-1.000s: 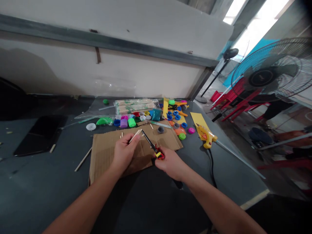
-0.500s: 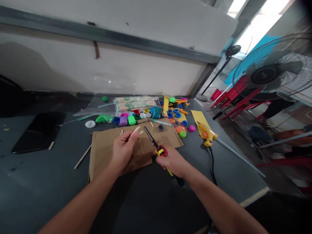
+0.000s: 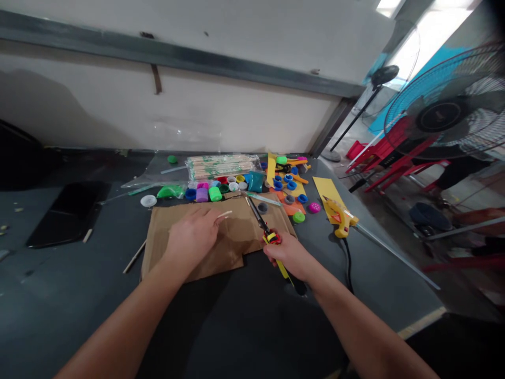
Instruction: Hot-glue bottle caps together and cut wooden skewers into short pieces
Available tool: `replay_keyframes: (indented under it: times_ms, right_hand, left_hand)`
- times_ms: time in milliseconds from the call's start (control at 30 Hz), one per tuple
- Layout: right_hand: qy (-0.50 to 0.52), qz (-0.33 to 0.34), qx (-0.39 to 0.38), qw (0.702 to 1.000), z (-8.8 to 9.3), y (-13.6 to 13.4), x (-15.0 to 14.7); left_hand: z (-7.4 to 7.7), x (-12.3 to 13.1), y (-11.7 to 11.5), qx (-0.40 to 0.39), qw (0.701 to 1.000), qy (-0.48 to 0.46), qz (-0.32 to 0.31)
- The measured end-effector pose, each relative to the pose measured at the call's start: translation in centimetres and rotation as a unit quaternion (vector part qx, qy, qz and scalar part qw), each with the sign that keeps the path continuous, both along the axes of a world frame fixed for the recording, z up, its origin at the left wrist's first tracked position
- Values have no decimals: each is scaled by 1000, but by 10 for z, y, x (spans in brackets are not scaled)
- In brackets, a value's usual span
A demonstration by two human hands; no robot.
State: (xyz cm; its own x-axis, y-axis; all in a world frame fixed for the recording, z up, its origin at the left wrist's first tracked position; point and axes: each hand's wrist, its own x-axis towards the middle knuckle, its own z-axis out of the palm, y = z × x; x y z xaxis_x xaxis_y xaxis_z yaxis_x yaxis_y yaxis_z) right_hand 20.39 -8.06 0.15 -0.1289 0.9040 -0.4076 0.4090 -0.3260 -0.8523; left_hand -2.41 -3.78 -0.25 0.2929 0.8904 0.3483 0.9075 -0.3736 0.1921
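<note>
My left hand (image 3: pixel 193 235) rests palm down over the brown cardboard (image 3: pixel 232 245), with a short wooden stick (image 3: pixel 224 214) between its thumb and fingers. To its right, my right hand (image 3: pixel 290 255) is wrapped round a tool with a yellow and red handle (image 3: pixel 273 238) and a long black front part that points up and left. The tool's tip is over the cardboard's upper part, beside a small grey cup (image 3: pixel 262 208). My left palm is hidden from view.
Behind the cardboard lie bagged wooden sticks (image 3: pixel 221 166) and colourful caps and tubs (image 3: pixel 202 195). A yellow glue gun (image 3: pixel 344 220) with a black cord is at the right. A black phone (image 3: pixel 68 215) lies left. A fan (image 3: pixel 442 113) stands at far right.
My left hand has moved left and turned palm down, and fewer sticks show in its fingers. My right hand with the tool has shifted slightly right.
</note>
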Motion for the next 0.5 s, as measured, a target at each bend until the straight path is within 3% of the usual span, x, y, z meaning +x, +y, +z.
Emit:
replay_keyframes:
  times_ms: [100,267,333,433,500]
  right_hand:
    - [4,5,10,1000,2,0,0]
    - [9,3,10,1000,2,-2,1]
    - [10,6,10,1000,0,-2,2]
    - [14,12,12,1000,-3,-2,3]
    - [19,17,19,1000,-4,-1,4]
  left_hand:
    - [0,0,0,25,998,35,-35]
    - [4,-19,8,-28,995,55,76]
    - [6,-25,11,-67,991,76,93]
    - [7,-29,13,-107,989,84,58]
    - [8,-29,13,-133,990,35,43]
